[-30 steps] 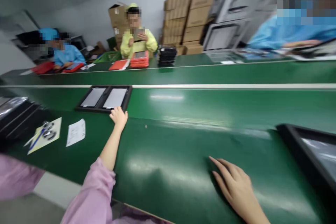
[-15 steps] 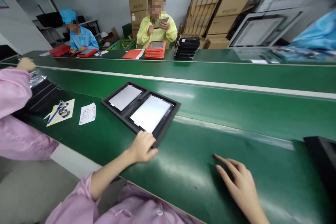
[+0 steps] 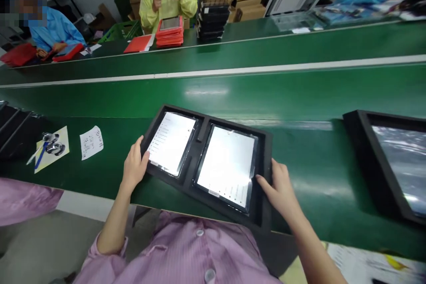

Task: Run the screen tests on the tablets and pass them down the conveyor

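Note:
A black foam tray with two compartments lies slightly turned at the near edge of the green bench, in front of my body. Its left compartment holds a tablet with a bright screen, its right one a second bright tablet. My left hand grips the tray's left side, thumb over the rim. On the right side my right hand has hold of the rim, thumb inside and fingers along the outer wall. The undersides of the fingers are hidden by the tray.
Another black foam tray with a film-covered item stands at the right. Left lie a handwritten note, a yellow paper with a blue pen and dark foam pieces. Across the bench, people work beside red cases and a black stack.
The foam tray has come nearer and to the right. My left hand has shifted to its left side, and my right hand, empty before, has closed on its right rim. The view has turned.

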The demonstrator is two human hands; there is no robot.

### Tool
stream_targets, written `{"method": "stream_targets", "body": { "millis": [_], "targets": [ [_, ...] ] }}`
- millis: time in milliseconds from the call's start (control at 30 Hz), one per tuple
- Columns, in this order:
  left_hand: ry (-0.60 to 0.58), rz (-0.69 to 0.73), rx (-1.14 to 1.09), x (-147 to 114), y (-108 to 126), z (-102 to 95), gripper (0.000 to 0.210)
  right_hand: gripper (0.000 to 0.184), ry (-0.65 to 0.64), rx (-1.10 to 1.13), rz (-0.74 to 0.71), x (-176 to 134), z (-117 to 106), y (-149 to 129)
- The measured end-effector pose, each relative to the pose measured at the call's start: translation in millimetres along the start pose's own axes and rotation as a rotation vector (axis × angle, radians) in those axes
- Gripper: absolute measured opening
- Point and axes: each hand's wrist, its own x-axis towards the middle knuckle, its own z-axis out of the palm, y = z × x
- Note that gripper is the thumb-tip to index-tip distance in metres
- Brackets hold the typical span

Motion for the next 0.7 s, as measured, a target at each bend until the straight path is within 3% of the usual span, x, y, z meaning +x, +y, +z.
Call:
{"method": "stream_targets", "body": {
  "millis": [200, 300, 367, 433, 533, 633, 700],
  "targets": [
    [-0.053, -0.041, 0.115, -89.7, 9.7, 5.1, 0.086, 0.061, 0.024, 0.009, -0.076, 5.5, -24.1, -4.7],
    [-0.004, -0.066, 0.077, -109.8, 8.2, 8.2, 0.099, 0.044, 0.104, -0.113, -0.339, -11.6, -37.5, -31.8],
    [0.046, -0.046, 0.138, -110.5, 12.3, 11.7, 0.102, 0.027, 0.03, -0.145, -0.582, -26.8, -41.7, -53.6],
    [0.075, -0.008, 0.234, -106.0, 19.8, 15.4, 0.099, 0.025, -0.084, -0.128, -0.722, -39.9, -42.0, -70.4],
    [0.046, 0.111, 0.305, -96.5, 30.9, 17.8, 0.092, 0.035, -0.144, -0.126, -0.698, -47.5, -40.0, -79.7],
    [-0.012, 0.243, 0.272, -84.9, 35.5, 15.8, 0.092, 0.039, -0.088, -0.178, -0.63, -39.5, -41.7, -76.9],
    [0.048, 0.243, 0.257, -75.8, 33.5, 13.7, 0.096, 0.048, -0.02, -0.179, -0.603, -30.5, -44.1, -74.2]
  ]
}}
